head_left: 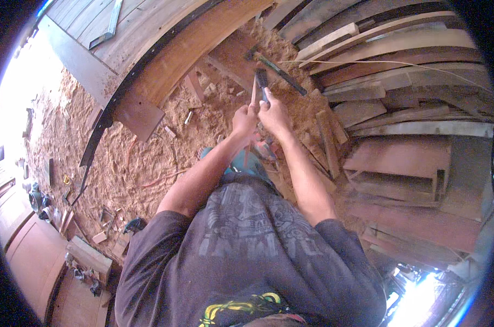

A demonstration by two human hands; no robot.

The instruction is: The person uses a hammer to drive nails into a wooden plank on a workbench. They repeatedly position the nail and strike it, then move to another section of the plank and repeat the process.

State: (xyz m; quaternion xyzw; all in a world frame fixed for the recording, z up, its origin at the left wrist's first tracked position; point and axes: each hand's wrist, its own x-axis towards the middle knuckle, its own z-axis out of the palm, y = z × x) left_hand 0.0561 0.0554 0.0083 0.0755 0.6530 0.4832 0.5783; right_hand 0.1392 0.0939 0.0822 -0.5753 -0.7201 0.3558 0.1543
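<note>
Both my hands are out in front of me, close together above the sawdust. My left hand (244, 119) is closed round a thin strip of light wood (254, 90), which points away from me. Just to its right, my right hand (274, 115) grips a tool with a dark, broad head (261, 78) and a bluish handle; its exact kind is too small to tell. The tool's head sits right beside the upper part of the wood strip, and I cannot tell whether they touch.
Sawdust (140, 166) and offcuts cover the floor. A dark bar (284, 75) lies beyond my hands. A wooden workbench (173, 54) with a metal square (112, 27) stands at the far left. Stacked boards (389, 71) and a low wooden stand (397, 156) are on the right.
</note>
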